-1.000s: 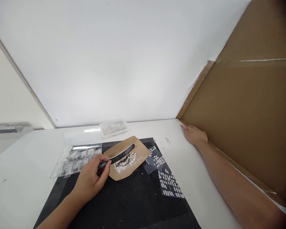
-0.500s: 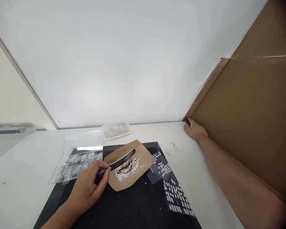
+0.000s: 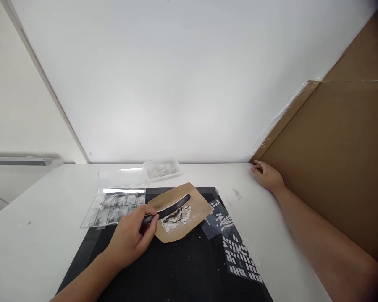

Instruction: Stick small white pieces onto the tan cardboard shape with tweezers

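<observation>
Your left hand is gripping the long black curved file, fingers closed round its near end, the blade lying over the brown paper sheet at twelve o'clock on the black mat. Small white chips are sitting beneath it. In the last second the file has barely shifted. Your right hand is resting loosely open, holding nothing, having slid toward the tall cardboard panel at two o'clock. The clear compartment tray is lying at ten o'clock.

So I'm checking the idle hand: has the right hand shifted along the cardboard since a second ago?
No. The right hand rests at the cardboard panel corner as before; only the camera moved.
</observation>
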`<state>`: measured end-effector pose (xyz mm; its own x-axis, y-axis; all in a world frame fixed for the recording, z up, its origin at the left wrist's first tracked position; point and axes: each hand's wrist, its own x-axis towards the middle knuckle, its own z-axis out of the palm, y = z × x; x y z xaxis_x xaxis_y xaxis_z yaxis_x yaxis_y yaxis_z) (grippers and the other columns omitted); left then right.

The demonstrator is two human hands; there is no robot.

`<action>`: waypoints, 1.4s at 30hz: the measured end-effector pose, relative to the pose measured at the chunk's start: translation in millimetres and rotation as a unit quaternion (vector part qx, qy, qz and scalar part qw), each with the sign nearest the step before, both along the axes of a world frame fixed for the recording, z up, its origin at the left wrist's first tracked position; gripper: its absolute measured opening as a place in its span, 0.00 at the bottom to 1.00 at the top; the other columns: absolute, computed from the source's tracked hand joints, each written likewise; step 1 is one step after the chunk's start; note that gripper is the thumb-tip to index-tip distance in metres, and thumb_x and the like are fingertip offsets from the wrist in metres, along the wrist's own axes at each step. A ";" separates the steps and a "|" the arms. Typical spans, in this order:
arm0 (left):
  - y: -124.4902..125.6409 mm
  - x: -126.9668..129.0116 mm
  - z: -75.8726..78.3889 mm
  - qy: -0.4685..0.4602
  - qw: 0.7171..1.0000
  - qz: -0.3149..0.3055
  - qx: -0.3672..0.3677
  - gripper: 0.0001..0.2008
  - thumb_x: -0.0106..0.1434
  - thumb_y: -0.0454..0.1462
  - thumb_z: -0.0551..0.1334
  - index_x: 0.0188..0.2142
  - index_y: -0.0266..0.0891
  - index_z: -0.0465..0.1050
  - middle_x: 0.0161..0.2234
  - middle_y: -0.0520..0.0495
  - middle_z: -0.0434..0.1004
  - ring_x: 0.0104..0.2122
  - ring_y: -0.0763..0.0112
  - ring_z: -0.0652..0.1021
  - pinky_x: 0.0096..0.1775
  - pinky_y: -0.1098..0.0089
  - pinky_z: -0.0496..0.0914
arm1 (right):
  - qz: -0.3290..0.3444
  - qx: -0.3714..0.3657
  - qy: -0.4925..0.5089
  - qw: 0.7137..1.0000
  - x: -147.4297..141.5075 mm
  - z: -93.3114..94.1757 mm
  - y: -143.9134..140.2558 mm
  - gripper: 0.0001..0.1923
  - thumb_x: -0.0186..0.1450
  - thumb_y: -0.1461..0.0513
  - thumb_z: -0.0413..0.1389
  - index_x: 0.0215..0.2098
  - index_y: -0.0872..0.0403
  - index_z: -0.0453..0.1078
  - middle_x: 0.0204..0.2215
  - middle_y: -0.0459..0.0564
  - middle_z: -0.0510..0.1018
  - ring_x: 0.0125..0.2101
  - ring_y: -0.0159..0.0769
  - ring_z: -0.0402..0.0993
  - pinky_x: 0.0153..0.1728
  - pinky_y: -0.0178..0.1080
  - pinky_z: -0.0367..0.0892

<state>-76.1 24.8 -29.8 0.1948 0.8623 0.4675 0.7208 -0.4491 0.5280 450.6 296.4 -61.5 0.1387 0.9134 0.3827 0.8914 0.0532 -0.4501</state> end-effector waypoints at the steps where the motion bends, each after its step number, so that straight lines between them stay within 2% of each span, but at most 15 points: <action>1: -0.1 0.3 0.1 -0.004 1.000 0.000 -0.006 0.04 0.71 0.38 0.57 0.45 0.44 0.67 0.37 0.50 0.79 0.31 0.70 0.81 0.29 0.72 0.69 | -0.003 0.014 0.007 1.000 -6.9 2.3 -5.1 0.24 0.63 0.55 0.55 0.56 0.55 0.72 0.47 0.58 0.82 0.50 0.52 0.75 0.54 0.52 0.66; 4: -0.8 2.2 0.9 -0.018 1.000 0.014 -0.020 0.07 0.71 0.41 0.57 0.46 0.43 0.67 0.35 0.49 0.79 0.28 0.70 0.79 0.28 0.71 0.68 | -0.007 0.076 0.047 0.996 -40.5 12.7 -27.2 0.17 0.64 0.54 0.55 0.46 0.55 0.75 0.45 0.59 0.81 0.45 0.49 0.77 0.47 0.48 0.70; 6: -1.6 4.1 1.8 -0.036 0.999 0.018 -0.033 0.08 0.71 0.42 0.58 0.46 0.43 0.67 0.32 0.50 0.78 0.25 0.72 0.77 0.28 0.70 0.68 | 0.025 0.082 0.053 0.995 -74.9 24.1 -51.2 0.16 0.66 0.51 0.55 0.43 0.53 0.75 0.38 0.55 0.82 0.38 0.44 0.79 0.38 0.43 0.72; 7: -2.0 5.1 2.3 -0.045 0.998 0.016 -0.037 0.09 0.71 0.43 0.58 0.46 0.42 0.67 0.31 0.51 0.77 0.24 0.72 0.76 0.28 0.70 0.68 | 0.054 0.086 0.058 0.993 -95.4 31.1 -66.9 0.17 0.67 0.50 0.54 0.43 0.52 0.75 0.35 0.53 0.82 0.35 0.42 0.79 0.35 0.40 0.72; 10: -3.6 7.7 4.1 -0.061 0.998 0.003 -0.032 0.11 0.71 0.43 0.58 0.50 0.43 0.67 0.30 0.52 0.76 0.24 0.73 0.74 0.29 0.71 0.69 | 0.201 0.095 0.059 0.973 -164.1 52.4 -125.7 0.17 0.70 0.48 0.55 0.42 0.51 0.76 0.29 0.51 0.81 0.31 0.40 0.77 0.28 0.39 0.69; 12: -4.4 8.6 5.0 -0.060 0.998 -0.007 -0.016 0.13 0.70 0.42 0.59 0.53 0.44 0.68 0.32 0.52 0.76 0.25 0.73 0.75 0.30 0.71 0.69 | 0.268 0.100 0.021 0.958 -207.8 62.2 -165.6 0.16 0.72 0.50 0.54 0.38 0.51 0.75 0.30 0.50 0.81 0.29 0.39 0.76 0.27 0.38 0.67; 14: -4.9 9.1 5.3 -0.058 0.998 -0.022 -0.001 0.13 0.70 0.42 0.60 0.53 0.45 0.68 0.34 0.52 0.77 0.25 0.74 0.74 0.30 0.71 0.70 | 0.304 0.140 -0.065 0.940 -241.9 65.7 -196.5 0.14 0.73 0.53 0.54 0.34 0.51 0.73 0.27 0.48 0.80 0.26 0.36 0.73 0.29 0.39 0.63; 15: -5.1 9.1 5.2 -0.058 0.998 -0.032 0.006 0.13 0.70 0.42 0.60 0.53 0.45 0.69 0.35 0.52 0.77 0.25 0.75 0.74 0.30 0.71 0.70 | 0.313 0.172 -0.100 0.929 -254.2 65.3 -207.1 0.13 0.73 0.55 0.54 0.33 0.52 0.72 0.26 0.47 0.79 0.25 0.35 0.72 0.32 0.39 0.62; 17: -5.7 9.2 4.7 -0.055 0.997 -0.053 0.021 0.12 0.71 0.42 0.60 0.52 0.45 0.70 0.38 0.50 0.78 0.26 0.75 0.75 0.31 0.71 0.71 | 0.290 0.225 -0.131 0.921 -270.2 61.3 -219.2 0.13 0.74 0.58 0.53 0.30 0.53 0.68 0.23 0.45 0.75 0.23 0.32 0.68 0.32 0.39 0.59; 19: -7.2 9.7 4.6 -0.044 0.996 -0.068 0.043 0.12 0.71 0.41 0.59 0.52 0.44 0.70 0.41 0.47 0.78 0.30 0.72 0.77 0.33 0.70 0.72 | 0.276 0.243 -0.155 0.917 -278.1 55.8 -223.7 0.14 0.74 0.60 0.53 0.29 0.53 0.66 0.21 0.44 0.73 0.21 0.32 0.65 0.32 0.40 0.56; 23: -13.1 13.4 8.3 -0.010 0.993 -0.097 0.067 0.07 0.72 0.38 0.58 0.48 0.41 0.70 0.41 0.45 0.78 0.38 0.67 0.79 0.40 0.68 0.73 | 0.308 0.207 -0.175 0.912 -283.5 48.4 -229.5 0.14 0.75 0.61 0.50 0.29 0.52 0.63 0.22 0.44 0.72 0.22 0.34 0.65 0.32 0.41 0.53; 26: -18.2 17.3 13.8 -0.002 0.990 -0.121 0.066 0.05 0.73 0.36 0.57 0.45 0.41 0.69 0.38 0.47 0.77 0.36 0.69 0.78 0.37 0.70 0.72 | 0.313 0.169 -0.127 0.926 -279.7 49.5 -232.6 0.13 0.75 0.60 0.50 0.31 0.52 0.63 0.23 0.44 0.73 0.23 0.34 0.66 0.32 0.41 0.54; 31: -21.3 19.9 19.1 -0.004 0.991 -0.107 0.081 0.06 0.73 0.35 0.57 0.48 0.41 0.68 0.40 0.47 0.77 0.37 0.71 0.79 0.37 0.72 0.72 | 0.268 0.131 -0.039 0.954 -267.8 51.8 -231.6 0.13 0.74 0.58 0.52 0.31 0.50 0.63 0.25 0.45 0.74 0.24 0.36 0.67 0.34 0.42 0.57; 37: -18.1 16.8 17.8 0.050 0.989 -0.104 0.097 0.04 0.72 0.35 0.57 0.46 0.41 0.67 0.36 0.49 0.75 0.30 0.72 0.77 0.31 0.73 0.69 | 0.341 0.161 -0.050 0.925 -279.6 45.1 -247.0 0.09 0.74 0.62 0.51 0.33 0.51 0.63 0.26 0.45 0.75 0.25 0.35 0.69 0.35 0.42 0.58; 42: -17.7 16.1 17.3 0.058 0.988 -0.093 0.106 0.06 0.72 0.35 0.57 0.48 0.41 0.65 0.39 0.47 0.77 0.30 0.72 0.78 0.31 0.72 0.70 | 0.281 0.165 -0.057 0.944 -274.3 45.8 -238.7 0.11 0.74 0.61 0.51 0.32 0.50 0.62 0.24 0.44 0.73 0.23 0.35 0.66 0.33 0.42 0.56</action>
